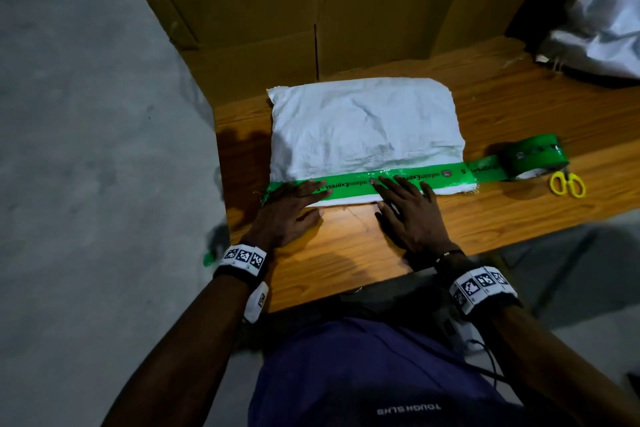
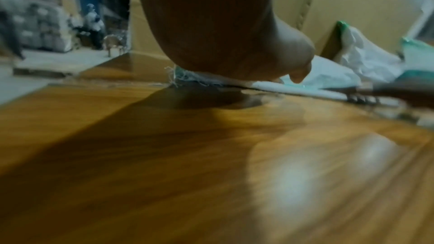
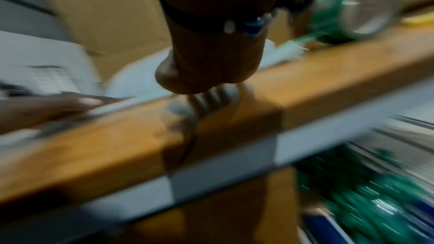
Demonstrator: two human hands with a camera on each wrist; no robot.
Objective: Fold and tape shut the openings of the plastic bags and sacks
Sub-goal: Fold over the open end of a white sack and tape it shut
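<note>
Wooden tabletop point(image 1: 346, 253) holds a white woven plastic sack point(image 1: 363, 128). Left hand point(image 1: 287, 208) and right hand point(image 1: 408, 215), fingers flat, press printed green tape point(image 1: 349, 184) along its folded opening, apparently to stick it; the green tape roll point(image 1: 533, 158) remains attached.

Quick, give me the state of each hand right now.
Left hand: open, flat, pressing the green tape onto the white sack.
Right hand: open, fingers spread, pressing the same tape.

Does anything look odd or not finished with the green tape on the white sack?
Yes. The green tape on the white sack is uncut: it runs off the right edge, still joined to the tape roll beside the yellow scissors.
</note>
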